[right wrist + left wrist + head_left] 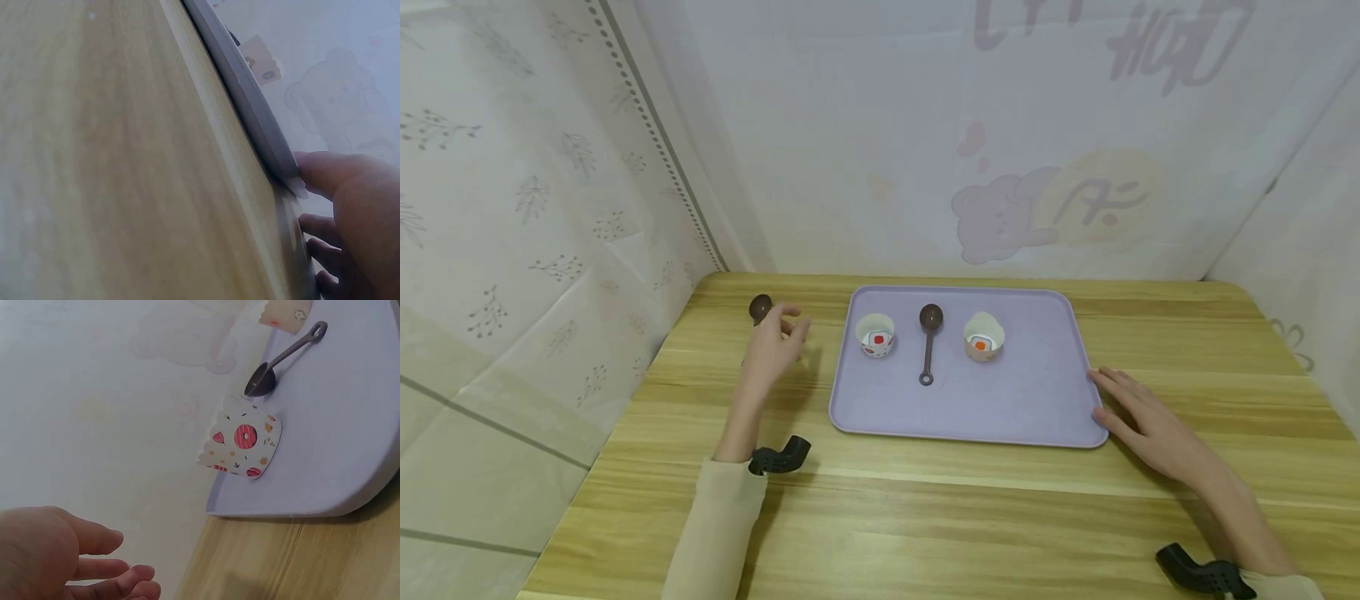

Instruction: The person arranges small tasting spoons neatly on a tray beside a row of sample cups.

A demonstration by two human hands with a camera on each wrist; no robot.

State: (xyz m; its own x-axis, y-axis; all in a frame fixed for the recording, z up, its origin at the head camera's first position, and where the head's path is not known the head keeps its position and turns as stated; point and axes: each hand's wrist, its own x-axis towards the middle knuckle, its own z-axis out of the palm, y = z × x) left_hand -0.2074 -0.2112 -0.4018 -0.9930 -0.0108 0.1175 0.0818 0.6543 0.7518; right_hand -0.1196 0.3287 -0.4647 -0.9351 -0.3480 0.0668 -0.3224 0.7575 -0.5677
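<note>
My left hand [775,346] is over the wood left of the tray, fingers loosely bent with a gap between thumb and fingertips. It overlaps a dark brown scoop [761,307], whose round bowl shows beyond the hand while most of its handle is hidden. The left wrist view shows nothing between the fingers [100,540]. My right hand [1157,429] touches the right edge of the purple tray [1022,408], thumb near the corner. On the tray, a second brown scoop [929,337] lies between a white paper cup [876,337] with red prints and a beige paper cup [983,340].
The tray lies on a wooden table [925,517]. Inside the left cup is a red-marked piece [878,340], and inside the right one an orange-marked piece [981,344]. Pale printed cloth [820,150] hangs behind the table and at both sides.
</note>
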